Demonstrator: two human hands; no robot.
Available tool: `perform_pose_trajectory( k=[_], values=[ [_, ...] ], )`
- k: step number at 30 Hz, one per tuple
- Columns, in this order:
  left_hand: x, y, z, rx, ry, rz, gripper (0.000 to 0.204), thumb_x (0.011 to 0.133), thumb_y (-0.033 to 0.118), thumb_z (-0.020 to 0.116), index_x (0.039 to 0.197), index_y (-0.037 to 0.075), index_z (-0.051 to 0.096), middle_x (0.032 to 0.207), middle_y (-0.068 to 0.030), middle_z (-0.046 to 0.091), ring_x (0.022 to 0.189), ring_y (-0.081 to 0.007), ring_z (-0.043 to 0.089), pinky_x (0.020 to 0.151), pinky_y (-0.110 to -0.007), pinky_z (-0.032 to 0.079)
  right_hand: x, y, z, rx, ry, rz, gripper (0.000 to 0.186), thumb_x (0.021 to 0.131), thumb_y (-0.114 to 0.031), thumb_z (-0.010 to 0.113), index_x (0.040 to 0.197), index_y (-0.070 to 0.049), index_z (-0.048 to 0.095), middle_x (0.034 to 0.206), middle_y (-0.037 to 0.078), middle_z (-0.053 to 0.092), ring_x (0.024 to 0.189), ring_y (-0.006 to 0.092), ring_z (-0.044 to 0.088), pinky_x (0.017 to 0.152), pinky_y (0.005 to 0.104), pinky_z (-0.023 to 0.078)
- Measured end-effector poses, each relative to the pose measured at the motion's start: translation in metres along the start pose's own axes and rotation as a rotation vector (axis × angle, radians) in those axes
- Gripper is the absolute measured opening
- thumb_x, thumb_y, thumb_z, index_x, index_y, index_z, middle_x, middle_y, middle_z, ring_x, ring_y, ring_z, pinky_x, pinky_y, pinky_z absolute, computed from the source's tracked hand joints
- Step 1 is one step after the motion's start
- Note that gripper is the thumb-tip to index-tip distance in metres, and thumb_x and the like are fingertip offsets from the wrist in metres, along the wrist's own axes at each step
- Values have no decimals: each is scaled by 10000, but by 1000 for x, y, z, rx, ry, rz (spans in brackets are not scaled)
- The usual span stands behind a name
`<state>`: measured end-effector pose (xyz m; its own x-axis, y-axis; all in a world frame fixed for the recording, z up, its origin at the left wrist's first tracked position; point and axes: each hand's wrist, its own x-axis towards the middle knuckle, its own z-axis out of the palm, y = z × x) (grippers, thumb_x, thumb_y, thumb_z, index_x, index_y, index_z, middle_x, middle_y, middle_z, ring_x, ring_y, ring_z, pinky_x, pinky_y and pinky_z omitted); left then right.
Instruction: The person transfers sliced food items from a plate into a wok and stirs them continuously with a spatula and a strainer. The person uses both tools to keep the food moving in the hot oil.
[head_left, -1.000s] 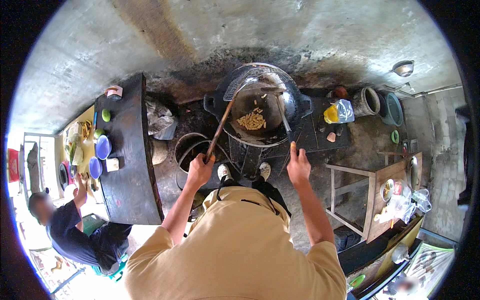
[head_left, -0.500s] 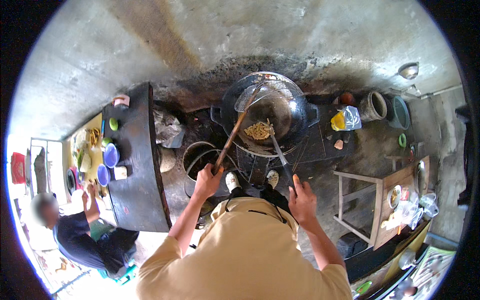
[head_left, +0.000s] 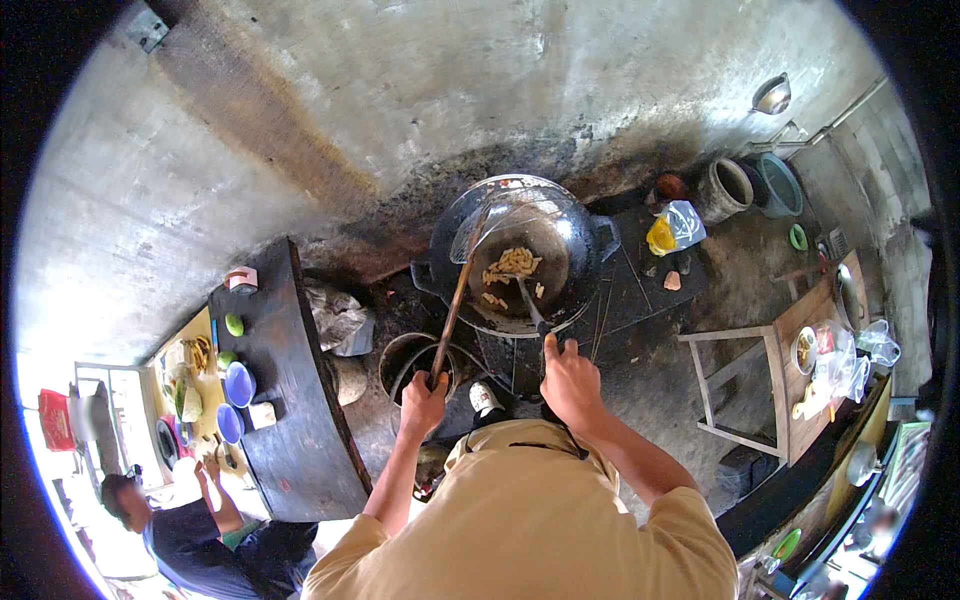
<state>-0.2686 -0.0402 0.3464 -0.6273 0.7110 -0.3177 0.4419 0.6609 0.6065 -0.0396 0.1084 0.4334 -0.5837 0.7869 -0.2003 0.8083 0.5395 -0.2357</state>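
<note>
My left hand is closed round the long wooden handle of a wire skimmer, whose mesh head lies over the left part of a big dark wok. My right hand grips a metal spatula by its dark handle. The spatula's blade dips into light-brown fried pieces in the bottom of the wok. Most pieces lie beyond the blade, and a few are scattered nearer to me. What the pieces are made of, I cannot tell.
Left stands a dark table with purple bowls; a person in dark clothes sits beyond it. A bucket is beside my left hand. A yellow-and-clear plastic bag and tubs lie right of the wok, a wooden table farther right.
The view has turned, so the wok sits lower. My right hand has moved inward with the spatula, and the fried pieces are spread and shifted. Both hands keep their tools.
</note>
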Motion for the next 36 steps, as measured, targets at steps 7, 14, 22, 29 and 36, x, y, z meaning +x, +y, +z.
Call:
perform_pose_trajectory(
  k=[7,14,22,29,36],
  values=[
    [0,-1,-5,-14,31,10,462,924,401,652,950,-59,614,782,-309,638,799,-485,641,691,-516,487,-45,-16,-55,48,-4,-36,551,814,-93,636,1340,23,522,1001,221,594,684,389,683,597,477,571],
    [1,4,-9,-20,27,-17,479,919,416,652,951,-60,618,744,-293,635,754,-474,642,670,-509,485,-38,-38,-34,56,-89,-66,561,790,-89,656,1315,57,523,1037,263,616,750,401,704,628,466,588],
    [2,-7,-9,3,5,-7,506,919,433,648,1000,-66,641,810,-328,652,851,-485,662,726,-514,511,9,-16,-17,-12,54,59,540,797,-89,662,1307,43,546,994,225,624,761,371,712,642,447,597],
    [-9,-14,-1,-15,-35,-35,480,916,414,661,1012,-56,649,857,-328,661,896,-488,663,757,-515,518,-16,-31,-25,65,-23,-13,506,789,-98,665,1263,44,554,981,251,628,774,393,709,662,472,593],
    [-11,-16,10,-9,-7,-36,480,910,415,666,1010,-53,643,897,-325,673,915,-488,661,778,-519,524,49,-47,17,107,92,105,437,820,-124,653,1211,50,564,1002,278,638,840,426,701,713,478,594]
  ],
)
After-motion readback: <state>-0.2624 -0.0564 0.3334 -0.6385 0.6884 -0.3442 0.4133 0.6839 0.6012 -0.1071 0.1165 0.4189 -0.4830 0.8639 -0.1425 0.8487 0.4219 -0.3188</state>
